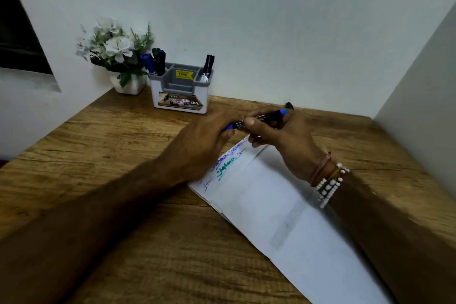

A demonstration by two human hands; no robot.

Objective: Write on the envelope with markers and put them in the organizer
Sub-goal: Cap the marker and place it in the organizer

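As we hold it over the desk's middle, marker (259, 118): blue-and-black, level, above the envelope's far end.
Left hand (197, 145): our fingers pinch the marker's blue end.
Right hand (283, 140): curled around the barrel.
Envelope (283, 217): white, flat, blue and green writing.
Organizer (180, 89): back edge, holding markers, beside a flower pot (128, 82).

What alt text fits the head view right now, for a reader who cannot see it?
Both hands, left hand and right hand, hold a blue marker over a white envelope bearing blue and green writing. Behind, on the wooden desk, stands a grey organizer holding markers, beside a potted white flower.
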